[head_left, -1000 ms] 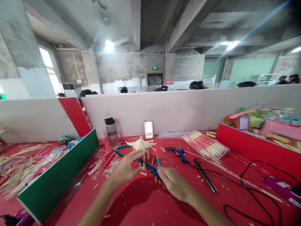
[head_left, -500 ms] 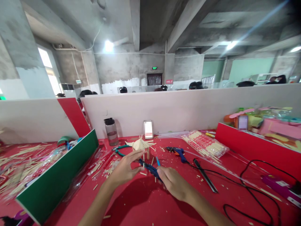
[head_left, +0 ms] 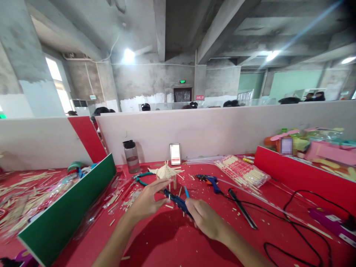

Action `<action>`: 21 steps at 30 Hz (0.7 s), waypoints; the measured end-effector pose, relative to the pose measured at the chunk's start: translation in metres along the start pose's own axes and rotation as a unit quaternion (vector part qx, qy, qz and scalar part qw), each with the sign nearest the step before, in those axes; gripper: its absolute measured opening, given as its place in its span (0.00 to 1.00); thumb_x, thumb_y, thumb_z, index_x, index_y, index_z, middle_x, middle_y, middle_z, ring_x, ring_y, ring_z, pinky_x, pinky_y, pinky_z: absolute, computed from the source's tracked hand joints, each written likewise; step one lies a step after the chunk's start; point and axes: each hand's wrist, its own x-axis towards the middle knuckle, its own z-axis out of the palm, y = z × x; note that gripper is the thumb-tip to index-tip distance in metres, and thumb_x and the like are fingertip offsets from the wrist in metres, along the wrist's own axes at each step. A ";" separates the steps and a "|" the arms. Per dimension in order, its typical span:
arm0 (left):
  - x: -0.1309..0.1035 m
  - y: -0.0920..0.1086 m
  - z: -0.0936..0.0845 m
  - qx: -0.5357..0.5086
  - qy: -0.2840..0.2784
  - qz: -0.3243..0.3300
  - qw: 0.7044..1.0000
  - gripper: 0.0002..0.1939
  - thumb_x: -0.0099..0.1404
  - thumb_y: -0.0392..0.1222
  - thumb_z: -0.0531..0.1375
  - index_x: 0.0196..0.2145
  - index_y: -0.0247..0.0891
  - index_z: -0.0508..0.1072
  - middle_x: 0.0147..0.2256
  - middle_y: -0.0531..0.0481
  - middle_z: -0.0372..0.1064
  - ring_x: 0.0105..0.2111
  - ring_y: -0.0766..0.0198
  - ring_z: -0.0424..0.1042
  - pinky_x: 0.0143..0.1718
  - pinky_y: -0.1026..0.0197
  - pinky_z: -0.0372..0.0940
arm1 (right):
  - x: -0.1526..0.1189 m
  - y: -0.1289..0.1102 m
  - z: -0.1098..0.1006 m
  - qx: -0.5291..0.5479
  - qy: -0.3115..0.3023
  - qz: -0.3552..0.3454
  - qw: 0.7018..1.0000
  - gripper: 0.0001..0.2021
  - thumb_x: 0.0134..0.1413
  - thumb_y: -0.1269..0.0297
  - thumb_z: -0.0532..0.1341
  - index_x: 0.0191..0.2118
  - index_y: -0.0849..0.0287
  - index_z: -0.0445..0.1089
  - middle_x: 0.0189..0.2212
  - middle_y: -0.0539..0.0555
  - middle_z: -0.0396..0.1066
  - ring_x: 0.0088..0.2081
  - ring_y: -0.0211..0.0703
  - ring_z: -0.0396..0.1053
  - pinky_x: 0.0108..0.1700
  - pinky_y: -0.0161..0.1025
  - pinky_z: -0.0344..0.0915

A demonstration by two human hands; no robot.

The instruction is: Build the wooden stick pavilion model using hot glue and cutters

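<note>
My right hand [head_left: 204,217] is wrapped around a blue-handled pair of pliers [head_left: 178,200], whose dark jaws point up and left toward my left hand. My left hand [head_left: 148,198] has its thumb and fingers curved round a gap, with a short thin wooden stick [head_left: 169,199] upright between their tips, at the jaws. Just beyond the fingers stands a small stick-built model [head_left: 164,171] with a pointed roof and thin legs; my left fingers partly hide its lower part. Green-handled pliers [head_left: 142,178] lie to the left of the model.
A glue gun [head_left: 210,181] trails a black cable to the right, near a black cutter-like tool [head_left: 242,208]. Farther back are a bag of sticks [head_left: 241,171], a water bottle [head_left: 131,157] and a phone-like screen [head_left: 175,154]. Green [head_left: 69,207] and red dividers [head_left: 306,178] flank the table.
The pliers and the stick have shifted very slightly. Both hands keep nearly the same pose and place.
</note>
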 end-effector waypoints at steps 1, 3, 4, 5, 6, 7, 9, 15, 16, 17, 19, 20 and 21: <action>0.000 0.000 0.000 -0.001 -0.001 0.000 1.000 0.30 0.60 0.41 0.67 0.60 0.48 0.70 0.60 0.45 0.68 0.60 0.48 0.67 0.61 0.49 0.63 | 0.000 0.000 0.000 0.002 -0.001 0.000 1.000 0.26 0.72 0.49 0.37 0.29 0.56 0.60 0.22 0.50 0.66 0.27 0.42 0.65 0.32 0.36 0.56; 0.000 -0.002 0.001 -0.001 -0.003 0.000 1.000 0.30 0.60 0.41 0.67 0.60 0.48 0.70 0.60 0.45 0.68 0.60 0.48 0.67 0.60 0.49 0.64 | 0.000 0.000 0.000 0.005 -0.005 0.000 1.000 0.26 0.72 0.50 0.37 0.28 0.56 0.60 0.22 0.50 0.66 0.26 0.42 0.65 0.32 0.36 0.56; -0.001 -0.003 0.001 0.000 -0.004 -0.002 1.000 0.30 0.60 0.41 0.67 0.60 0.49 0.70 0.61 0.45 0.67 0.60 0.48 0.67 0.60 0.49 0.64 | 0.000 0.000 0.000 0.006 -0.007 0.001 1.000 0.26 0.72 0.50 0.37 0.28 0.56 0.60 0.22 0.50 0.66 0.26 0.42 0.65 0.32 0.36 0.56; -0.001 -0.003 0.001 0.001 -0.004 -0.002 1.000 0.30 0.60 0.41 0.67 0.60 0.49 0.70 0.61 0.45 0.67 0.60 0.49 0.67 0.60 0.49 0.64 | 0.000 0.000 -0.001 0.007 -0.007 0.001 1.000 0.25 0.72 0.50 0.38 0.28 0.56 0.60 0.22 0.50 0.66 0.26 0.42 0.65 0.32 0.36 0.56; -0.001 -0.004 0.002 0.002 -0.003 -0.002 1.000 0.30 0.60 0.41 0.67 0.61 0.49 0.70 0.61 0.45 0.67 0.60 0.49 0.67 0.61 0.49 0.64 | 0.000 0.000 -0.001 0.009 -0.007 0.001 1.000 0.25 0.72 0.49 0.38 0.28 0.56 0.60 0.22 0.50 0.66 0.26 0.42 0.65 0.31 0.36 0.56; -0.001 -0.005 0.002 0.003 -0.001 -0.001 1.000 0.30 0.60 0.41 0.67 0.61 0.49 0.70 0.61 0.46 0.67 0.60 0.49 0.67 0.61 0.49 0.63 | 0.000 0.000 -0.001 0.010 -0.007 0.001 1.000 0.25 0.72 0.49 0.38 0.29 0.56 0.60 0.22 0.50 0.67 0.26 0.41 0.65 0.31 0.36 0.55; -0.001 -0.005 0.002 0.002 -0.001 0.000 1.000 0.31 0.60 0.41 0.67 0.61 0.49 0.69 0.61 0.46 0.67 0.60 0.49 0.67 0.61 0.48 0.63 | 0.000 0.001 -0.001 0.012 -0.005 0.000 1.000 0.26 0.72 0.49 0.38 0.29 0.56 0.61 0.23 0.50 0.68 0.26 0.41 0.65 0.31 0.36 0.56; -0.001 -0.005 0.002 0.001 0.000 -0.002 1.000 0.30 0.61 0.42 0.66 0.61 0.47 0.69 0.61 0.44 0.67 0.61 0.48 0.66 0.61 0.48 0.63 | 0.001 0.002 -0.002 0.014 -0.006 -0.001 1.000 0.26 0.72 0.49 0.39 0.29 0.56 0.62 0.23 0.50 0.68 0.27 0.41 0.66 0.32 0.36 0.57; -0.001 -0.005 0.002 0.003 0.000 -0.003 1.000 0.30 0.61 0.43 0.66 0.61 0.47 0.69 0.61 0.44 0.67 0.61 0.48 0.66 0.61 0.48 0.63 | 0.001 0.002 -0.002 0.015 -0.005 0.000 1.000 0.26 0.72 0.49 0.39 0.29 0.56 0.62 0.24 0.50 0.68 0.27 0.41 0.66 0.33 0.36 0.57; -0.001 -0.006 0.002 0.006 0.001 -0.004 1.000 0.30 0.61 0.43 0.66 0.61 0.47 0.69 0.61 0.44 0.67 0.61 0.48 0.66 0.61 0.48 0.63 | 0.001 0.002 -0.002 0.015 -0.005 0.000 1.000 0.26 0.72 0.49 0.39 0.29 0.56 0.62 0.24 0.50 0.69 0.27 0.41 0.66 0.33 0.36 0.56; -0.001 -0.006 0.002 0.013 0.004 -0.002 1.000 0.30 0.62 0.44 0.66 0.61 0.46 0.69 0.61 0.44 0.67 0.61 0.48 0.65 0.62 0.47 0.62 | 0.001 0.002 -0.002 0.018 -0.007 0.000 1.000 0.26 0.71 0.48 0.39 0.29 0.56 0.62 0.24 0.51 0.69 0.27 0.41 0.66 0.32 0.36 0.56; -0.001 -0.006 0.002 0.015 0.004 -0.001 1.000 0.30 0.62 0.44 0.65 0.61 0.46 0.69 0.61 0.44 0.67 0.61 0.48 0.65 0.62 0.47 0.61 | 0.001 0.002 -0.002 0.021 -0.006 0.000 1.000 0.26 0.71 0.48 0.39 0.29 0.56 0.62 0.25 0.51 0.69 0.27 0.41 0.66 0.32 0.36 0.56; -0.001 -0.005 0.002 0.015 0.005 0.001 1.000 0.30 0.62 0.44 0.65 0.61 0.46 0.69 0.61 0.43 0.66 0.61 0.48 0.65 0.63 0.46 0.60 | 0.001 0.002 -0.002 0.024 -0.006 0.000 1.000 0.26 0.71 0.47 0.39 0.30 0.57 0.62 0.25 0.51 0.69 0.27 0.41 0.66 0.32 0.36 0.56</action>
